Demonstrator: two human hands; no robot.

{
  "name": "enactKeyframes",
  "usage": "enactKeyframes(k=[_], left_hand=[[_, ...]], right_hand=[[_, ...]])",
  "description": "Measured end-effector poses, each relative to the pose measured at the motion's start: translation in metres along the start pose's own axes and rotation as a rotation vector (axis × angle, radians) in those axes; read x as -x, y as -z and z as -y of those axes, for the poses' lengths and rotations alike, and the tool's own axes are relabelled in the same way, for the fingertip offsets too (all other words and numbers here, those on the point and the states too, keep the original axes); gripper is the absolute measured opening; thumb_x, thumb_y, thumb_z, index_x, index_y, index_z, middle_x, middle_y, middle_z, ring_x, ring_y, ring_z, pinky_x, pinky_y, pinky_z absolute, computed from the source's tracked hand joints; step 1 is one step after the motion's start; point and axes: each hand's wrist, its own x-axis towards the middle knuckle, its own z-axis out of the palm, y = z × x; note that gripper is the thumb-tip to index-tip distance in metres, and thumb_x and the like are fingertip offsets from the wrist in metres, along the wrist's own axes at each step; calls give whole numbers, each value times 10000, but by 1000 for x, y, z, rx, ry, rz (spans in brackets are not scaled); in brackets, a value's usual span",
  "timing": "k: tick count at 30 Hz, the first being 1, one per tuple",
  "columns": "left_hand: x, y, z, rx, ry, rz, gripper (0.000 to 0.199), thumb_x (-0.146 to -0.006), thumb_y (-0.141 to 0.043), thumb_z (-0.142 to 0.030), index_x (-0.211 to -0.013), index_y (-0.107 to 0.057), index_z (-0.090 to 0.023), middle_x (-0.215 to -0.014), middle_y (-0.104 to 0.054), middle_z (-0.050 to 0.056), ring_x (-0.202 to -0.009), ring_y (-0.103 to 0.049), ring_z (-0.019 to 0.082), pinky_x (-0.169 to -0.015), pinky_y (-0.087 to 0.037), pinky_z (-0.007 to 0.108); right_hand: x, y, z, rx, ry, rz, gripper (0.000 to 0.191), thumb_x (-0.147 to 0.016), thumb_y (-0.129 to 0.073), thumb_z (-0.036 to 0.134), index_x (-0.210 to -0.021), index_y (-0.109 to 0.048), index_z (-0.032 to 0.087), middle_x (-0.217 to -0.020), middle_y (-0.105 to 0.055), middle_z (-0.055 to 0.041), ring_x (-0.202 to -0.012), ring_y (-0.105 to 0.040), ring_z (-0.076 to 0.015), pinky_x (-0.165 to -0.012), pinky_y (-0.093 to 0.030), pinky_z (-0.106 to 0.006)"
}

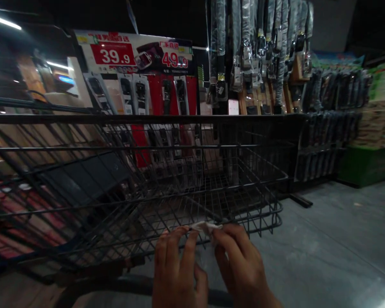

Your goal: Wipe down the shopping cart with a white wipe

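Left hand [179, 267]: back up, fingers bent forward, thumb lower, apart from fingertips. Right hand [244, 261]: near left, fingers curled, index pointing leftward, forearm slanting.

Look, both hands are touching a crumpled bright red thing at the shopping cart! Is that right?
Not quite: the crumpled thing is whitish, not bright red. The head view shows this; the left hand and right hand do touch it at the shopping cart.

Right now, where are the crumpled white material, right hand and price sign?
Crumpled white material [204, 227]: head view, its middle.
Right hand [243, 262]: head view, back of the hand.
Price sign [136, 54]: head view, printed middle.
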Motion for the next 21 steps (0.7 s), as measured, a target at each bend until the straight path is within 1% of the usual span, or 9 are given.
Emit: enactKeyframes(k=[4,7,11,16,18,21], left_hand=[[-2,1,1,-1,-7,29,527,-730,-514,-85,-1251,-463,-147,-1181,-493,143,-1119,-475,309,-959,-438,525],[-4,2,0,-7,-3,26,523,-733,-521,-81,-1249,-464,-144,-1167,-493,145,-1117,-469,317,-949,-440,524],[-6,2,-1,-13,-6,18,501,-734,-523,-77,-1230,-474,-130,-1157,-489,150,-1103,-465,315,-947,-437,513],[-8,2,-1,-30,-2,23,493,-740,-533,-84,-1225,-468,-142,-1151,-489,141,-1097,-460,313,-953,-430,514],[-7,1,1,-39,-5,32,491,-739,-541,-94,-1222,-464,-141,-1155,-490,146,-1086,-462,319,-940,-434,523],[-5,0,4,-59,-28,33,495,-737,-554,-113,-1223,-459,-132,-1154,-498,160,-1075,-471,334,-921,-435,540]], right_hand=[[-8,17,-13,60,-45,-129,174,-878,-493,92,-970,-603,190,-871,-609,-37,-742,-631,-119,-623,-562,-221],[-19,32,-23,107,-83,-210,178,-850,-534,59,-956,-591,190,-868,-563,-26,-755,-596,-111,-618,-556,-212],[-25,49,-37,178,-105,-268,196,-840,-553,46,-958,-578,200,-861,-526,-15,-740,-550,-106,-600,-533,-219],[-25,62,-57,233,-146,-321,156,-836,-575,73,-942,-592,186,-868,-527,-17,-708,-525,-97,-578,-489,-217],[-26,65,-67,240,-199,-341,115,-840,-571,92,-911,-602,177,-854,-533,-16,-699,-522,-98,-573,-470,-222],[-24,65,-83,193,-344,-334,75,-841,-563,132,-862,-621,175,-795,-546,-2,-672,-512,-104,-568,-442,-233]])
